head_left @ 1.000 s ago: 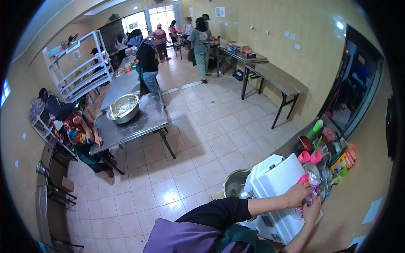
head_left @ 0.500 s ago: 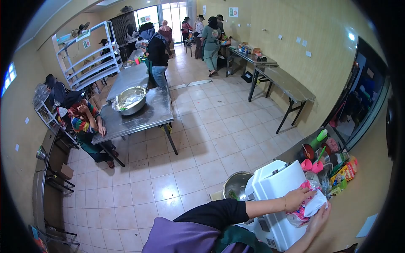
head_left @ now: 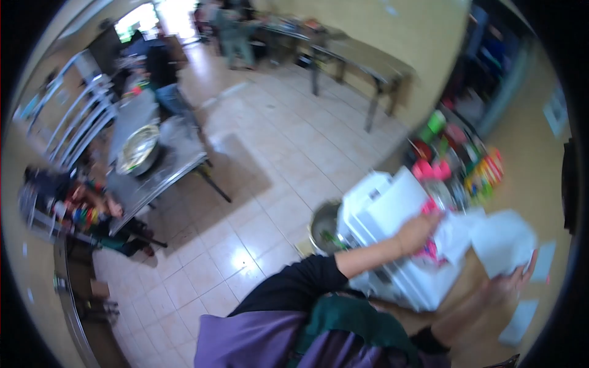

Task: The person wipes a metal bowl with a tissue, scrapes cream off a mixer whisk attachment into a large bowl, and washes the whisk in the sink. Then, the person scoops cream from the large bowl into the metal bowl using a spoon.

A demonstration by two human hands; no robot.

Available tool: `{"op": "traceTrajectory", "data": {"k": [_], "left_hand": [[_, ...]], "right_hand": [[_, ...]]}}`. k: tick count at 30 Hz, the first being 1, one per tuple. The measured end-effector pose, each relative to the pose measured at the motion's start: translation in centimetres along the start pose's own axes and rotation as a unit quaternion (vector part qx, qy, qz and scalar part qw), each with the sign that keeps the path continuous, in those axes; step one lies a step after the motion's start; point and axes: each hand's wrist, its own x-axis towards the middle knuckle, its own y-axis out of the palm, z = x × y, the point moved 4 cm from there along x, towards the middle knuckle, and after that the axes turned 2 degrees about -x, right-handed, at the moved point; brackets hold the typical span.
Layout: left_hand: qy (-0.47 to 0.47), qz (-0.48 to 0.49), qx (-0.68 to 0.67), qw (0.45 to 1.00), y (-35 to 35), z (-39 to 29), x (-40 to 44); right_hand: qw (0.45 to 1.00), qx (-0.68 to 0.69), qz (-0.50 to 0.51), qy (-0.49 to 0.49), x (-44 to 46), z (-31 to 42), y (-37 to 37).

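The left hand point(head_left: 419, 233) bends over a pink packet point(head_left: 431, 251) on the white box point(head_left: 402, 276), probably to steady it; blur hides its fingertips. At four o'clock, the right hand point(head_left: 510, 281) seems to pinch a white sheet point(head_left: 504, 238), spreading it between them. Pink cups point(head_left: 431, 170) stand at twelve.

No text, brand or number we can read, motion blur throughout. Pink pack point(head_left: 431, 248): pattern smeared, no letters resolved. Red-and-yellow packet point(head_left: 486, 173): colours only, brand illegible. White sheet point(head_left: 500, 240): we get no characters. Wall paper point(head_left: 556, 110): faint marks, can't read them
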Motion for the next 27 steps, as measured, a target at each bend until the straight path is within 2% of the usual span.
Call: {"op": "traceTrajectory", "data": {"k": [1,2,3,4,5,6,8,10,12,14,15,17,18,20,21,22,23,24,26,27], "left_hand": [[0.022,-0.036,-0.009,0.999,-0.9,-0.9,-0.2],[0.011,-0.029,-0.024,0.999,-0.6,-0.5,-0.2],[0.001,-0.029,-0.035,0.999,-1.4,-1.1,-0.4],[0.043,-0.054,-0.003,0.998,-1.1,-1.0,-0.5],[-0.011,-0.019,-0.019,1.0,-2.2,-2.0,-0.2],[0.012,-0.024,-0.016,1.0,-2.0,-1.7,0.1],[-0.023,-0.001,-0.025,0.999,-2.0,-1.6,0.2],[-0.028,0.007,-0.039,0.999,-2.3,-2.2,0.1],[-0.037,0.007,-0.044,0.998,-2.4,-2.5,0.1],[-0.038,0.011,-0.025,0.999,-2.5,-2.7,0.1],[-0.037,0.012,-0.026,0.999,-2.3,-2.7,0.1],[0.027,-0.026,-0.008,0.999,-2.2,-2.9,0.0],[0.026,-0.024,-0.008,0.999,-2.1,-2.8,0.0],[0.01,-0.026,-0.018,0.999,-2.0,-2.6,0.1],[0.01,-0.025,-0.018,0.999,-1.9,-2.4,0.1],[0.001,-0.021,-0.014,1.0,-1.8,-2.1,0.0],[-0.009,-0.017,-0.011,1.0,-1.8,-1.9,0.0],[-0.009,-0.016,-0.011,1.0,-1.7,-1.9,-0.1],[-0.003,-0.02,-0.004,1.0,-1.7,-2.0,0.0],[-0.002,-0.019,-0.005,1.0,-1.8,-2.2,0.0]], "right_hand": [[0.993,0.068,-0.064,0.074,0.6,0.8,-0.1],[0.993,-0.044,-0.107,0.015,1.4,1.6,-0.9],[0.987,-0.067,-0.14,0.042,1.4,2.0,-1.2],[0.977,0.112,-0.18,0.029,1.1,0.9,-1.2],[0.968,0.185,-0.166,0.043,0.7,1.3,-0.5],[0.98,0.142,-0.141,0.005,-0.2,1.6,0.0],[0.997,0.073,0.013,-0.003,-1.1,2.1,1.2],[0.989,-0.031,0.147,-0.007,-1.7,2.0,2.9],[0.959,0.06,0.239,0.142,-2.4,0.6,4.7],[0.951,0.165,0.195,0.176,-5.1,-2.0,7.2],[0.951,0.163,0.194,0.176,-5.6,-1.2,8.1],[0.979,0.018,0.2,0.021,-6.5,1.4,9.7],[0.979,0.018,0.2,0.023,-6.9,0.5,9.9],[0.907,0.076,0.392,0.137,-7.6,-1.3,11.7],[0.876,0.054,0.423,0.224,-7.3,-2.5,11.3],[0.876,0.054,0.423,0.224,-6.2,-2.0,11.0],[0.934,0.108,0.283,0.19,-4.2,-1.3,10.0],[0.966,0.158,0.136,0.152,-2.6,-0.6,8.6],[0.956,0.228,0.023,0.182,-0.1,0.8,6.4],[0.957,0.227,0.022,0.182,0.7,1.2,5.7]]}}
